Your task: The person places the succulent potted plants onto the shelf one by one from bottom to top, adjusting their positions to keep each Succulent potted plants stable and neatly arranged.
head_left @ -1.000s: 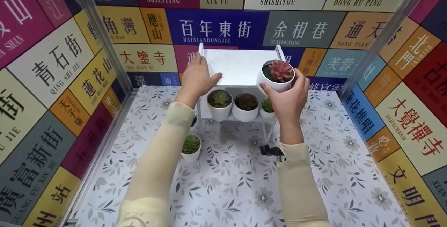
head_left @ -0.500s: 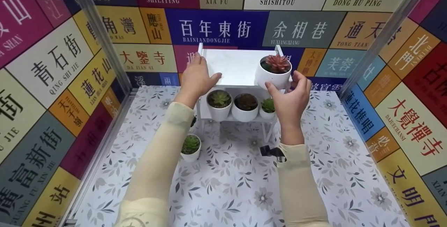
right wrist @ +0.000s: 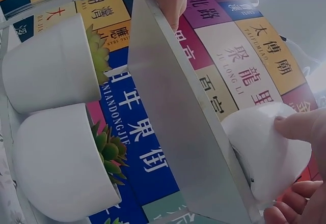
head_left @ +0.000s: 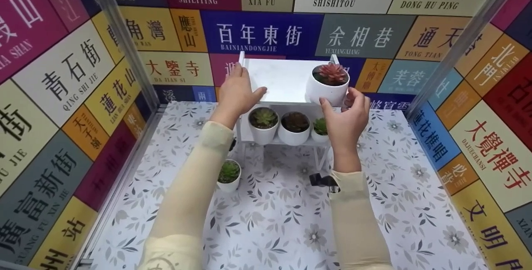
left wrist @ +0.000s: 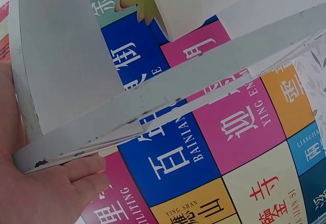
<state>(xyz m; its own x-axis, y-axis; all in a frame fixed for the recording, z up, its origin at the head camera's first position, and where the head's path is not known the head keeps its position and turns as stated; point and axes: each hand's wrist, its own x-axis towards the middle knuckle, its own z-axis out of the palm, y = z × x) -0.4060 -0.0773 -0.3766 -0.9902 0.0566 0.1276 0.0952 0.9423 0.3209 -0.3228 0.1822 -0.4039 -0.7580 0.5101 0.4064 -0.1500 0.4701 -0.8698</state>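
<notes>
In the head view, a white pot with a red succulent (head_left: 328, 85) stands upright at the right end of the top board of a white plant stand (head_left: 282, 81). My right hand (head_left: 347, 124) is at this pot (right wrist: 270, 147), its thumb against the front and its other fingers loosely bent beside it. My left hand (head_left: 237, 95) grips the stand's upper left side, the thumb lying over the top board. On the lower board are a green succulent (head_left: 263, 124), a dark brownish succulent (head_left: 294, 126) and a smaller green succulent (head_left: 320, 128), each in a white pot.
Another small potted green succulent (head_left: 228, 174) stands on the floral tabletop (head_left: 274, 224), left of the stand and close to my left forearm. Walls of coloured sign panels (head_left: 262, 33) enclose the back and both sides.
The red succulent's pot has come down from a tilted hold to upright on the top board. My right fingers have loosened around it. The left hand stays on the stand.
</notes>
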